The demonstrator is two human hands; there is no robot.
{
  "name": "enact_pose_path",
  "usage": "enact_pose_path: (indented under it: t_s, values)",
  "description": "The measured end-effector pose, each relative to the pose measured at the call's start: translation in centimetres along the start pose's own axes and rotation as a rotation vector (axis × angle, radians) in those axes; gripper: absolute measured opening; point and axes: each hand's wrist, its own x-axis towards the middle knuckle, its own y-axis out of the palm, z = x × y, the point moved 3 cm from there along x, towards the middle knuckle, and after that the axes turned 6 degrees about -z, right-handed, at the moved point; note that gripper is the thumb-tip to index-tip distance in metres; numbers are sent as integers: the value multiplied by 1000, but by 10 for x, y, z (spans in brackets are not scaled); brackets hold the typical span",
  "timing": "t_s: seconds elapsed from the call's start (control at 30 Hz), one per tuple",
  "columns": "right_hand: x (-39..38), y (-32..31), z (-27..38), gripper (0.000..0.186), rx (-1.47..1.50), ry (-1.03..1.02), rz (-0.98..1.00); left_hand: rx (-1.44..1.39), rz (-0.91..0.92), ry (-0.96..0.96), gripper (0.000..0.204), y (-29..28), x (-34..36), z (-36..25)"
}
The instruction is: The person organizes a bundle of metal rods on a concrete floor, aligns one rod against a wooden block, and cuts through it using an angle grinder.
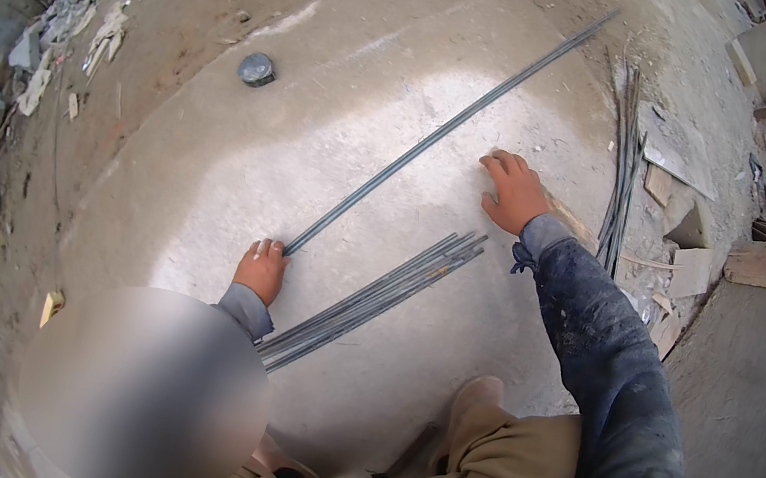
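Note:
A few long, thin steel rods (453, 125) lie side by side on the concrete, slanting from my left hand toward the far right. The closed fingers of my left hand (261, 269) are on their near end. My right hand (515, 192) is low over the floor, right of the long rods, fingers apart and nothing in it. Between my arms rests a bundle of shorter steel rods (373, 296), its near end partly hidden behind my left sleeve and a blurred patch.
A dark round can-like object (256, 69) sits at the far left. More thin rods (624, 168) lie on the right, beside wood and board scraps (692, 270). Rubble (108, 36) lines the left edge. My boot (477, 402) is near the short bundle.

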Motion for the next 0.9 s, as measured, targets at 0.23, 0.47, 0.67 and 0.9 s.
enact_pose_path:
  t_s: [0.23,0.47,0.67,0.9]
  values:
    - [17,14,-25,44,-157,34,94,-102,25,79,29,-45,-27,31]
    - [48,21,81,34,175,-239,121,-27,-2,-372,25,-146,-149,181]
    - [48,51,263,24,292,-743,244,19,-294,-943,18,-73,-343,253]
    - [44,94,313,14,135,-716,330,-88,-208,-829,29,-55,-342,200]
